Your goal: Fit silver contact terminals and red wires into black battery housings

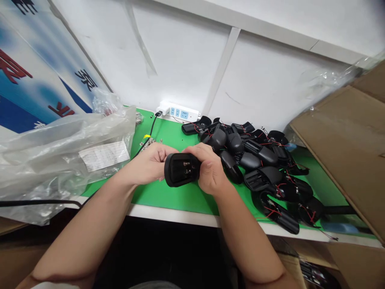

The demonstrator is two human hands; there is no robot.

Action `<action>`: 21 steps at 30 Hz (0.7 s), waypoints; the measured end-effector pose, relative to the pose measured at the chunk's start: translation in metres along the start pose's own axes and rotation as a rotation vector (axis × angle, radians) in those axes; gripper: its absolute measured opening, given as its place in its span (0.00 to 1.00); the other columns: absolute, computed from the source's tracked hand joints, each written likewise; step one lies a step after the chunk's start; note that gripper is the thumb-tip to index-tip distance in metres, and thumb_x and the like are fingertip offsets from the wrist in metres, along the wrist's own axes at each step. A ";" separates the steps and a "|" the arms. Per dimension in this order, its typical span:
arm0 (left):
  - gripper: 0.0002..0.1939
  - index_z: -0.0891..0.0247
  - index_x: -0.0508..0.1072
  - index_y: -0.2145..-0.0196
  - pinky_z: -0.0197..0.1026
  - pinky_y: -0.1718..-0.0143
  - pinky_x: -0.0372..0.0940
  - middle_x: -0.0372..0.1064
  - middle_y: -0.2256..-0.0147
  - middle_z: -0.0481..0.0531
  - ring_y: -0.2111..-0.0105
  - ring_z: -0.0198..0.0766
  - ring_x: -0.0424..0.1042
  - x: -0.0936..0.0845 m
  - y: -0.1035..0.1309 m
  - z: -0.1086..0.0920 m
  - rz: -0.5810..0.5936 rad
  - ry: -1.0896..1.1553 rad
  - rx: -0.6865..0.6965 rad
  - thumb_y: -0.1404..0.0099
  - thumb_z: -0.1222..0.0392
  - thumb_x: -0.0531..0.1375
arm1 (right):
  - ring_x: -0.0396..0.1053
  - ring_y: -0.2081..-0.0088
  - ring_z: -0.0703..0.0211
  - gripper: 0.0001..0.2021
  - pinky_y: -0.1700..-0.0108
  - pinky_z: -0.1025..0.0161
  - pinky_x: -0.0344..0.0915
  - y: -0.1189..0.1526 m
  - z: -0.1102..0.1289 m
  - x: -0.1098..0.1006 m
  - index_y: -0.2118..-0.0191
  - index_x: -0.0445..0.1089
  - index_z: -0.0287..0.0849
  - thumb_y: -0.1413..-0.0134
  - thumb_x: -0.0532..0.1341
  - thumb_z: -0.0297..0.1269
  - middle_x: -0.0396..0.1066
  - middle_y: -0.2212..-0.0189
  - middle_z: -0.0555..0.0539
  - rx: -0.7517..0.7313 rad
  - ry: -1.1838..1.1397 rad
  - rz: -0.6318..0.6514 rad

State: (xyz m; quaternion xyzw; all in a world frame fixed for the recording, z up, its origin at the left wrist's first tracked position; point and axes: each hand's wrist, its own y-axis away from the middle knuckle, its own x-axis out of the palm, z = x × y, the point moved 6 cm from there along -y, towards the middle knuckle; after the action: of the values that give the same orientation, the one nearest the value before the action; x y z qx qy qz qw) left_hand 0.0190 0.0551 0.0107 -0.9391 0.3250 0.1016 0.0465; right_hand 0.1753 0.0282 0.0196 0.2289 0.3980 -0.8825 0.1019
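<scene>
A black plastic housing (174,170) is held up over the front of the green tabletop, its hollow end facing me. Small metal parts show inside the hollow. My right hand (210,170) wraps round its right side, with the thumb bent against it. At the left edge, my left hand (152,162) has its fingers curled and its thumb pressed to the housing; some fingertips are hidden behind it. To the right of my hands lies a pile of similar black housings (261,156), several with thin red wires. Small metal pieces (147,143) lie just behind my left hand.
A white power strip (183,113) with a black cable (154,127) sits against the wall. Clear plastic bags (60,150) with a paper label cover the left side. A cardboard box (345,136) leans in on the right. The table's white front edge (174,214) runs below my hands.
</scene>
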 end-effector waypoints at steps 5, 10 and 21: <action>0.13 0.64 0.68 0.75 0.33 0.80 0.52 0.59 0.83 0.46 0.82 0.30 0.56 0.008 0.000 -0.010 -0.060 -0.117 0.191 0.35 0.57 0.62 | 0.75 0.56 0.48 0.36 0.53 0.48 0.70 0.009 -0.012 0.003 0.50 0.79 0.48 0.24 0.36 0.60 0.78 0.59 0.43 0.121 -0.266 -0.231; 0.13 0.62 0.67 0.76 0.35 0.77 0.52 0.58 0.81 0.46 0.81 0.30 0.55 0.015 0.007 -0.020 -0.115 -0.470 0.525 0.32 0.61 0.58 | 0.76 0.58 0.49 0.35 0.54 0.49 0.72 0.013 -0.015 0.009 0.52 0.80 0.50 0.24 0.38 0.60 0.79 0.61 0.44 0.161 -0.362 -0.259; 0.12 0.61 0.64 0.74 0.36 0.78 0.53 0.59 0.81 0.46 0.82 0.32 0.58 0.017 0.011 -0.025 -0.039 -0.491 0.515 0.32 0.63 0.55 | 0.75 0.61 0.50 0.35 0.59 0.50 0.71 0.015 -0.013 0.010 0.51 0.80 0.50 0.23 0.37 0.57 0.78 0.64 0.45 0.156 -0.361 -0.201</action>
State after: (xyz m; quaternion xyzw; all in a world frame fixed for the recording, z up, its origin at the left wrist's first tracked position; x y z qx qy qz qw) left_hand 0.0291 0.0326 0.0312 -0.8502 0.3009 0.2382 0.3603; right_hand 0.1759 0.0284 -0.0029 0.0333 0.3247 -0.9430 0.0649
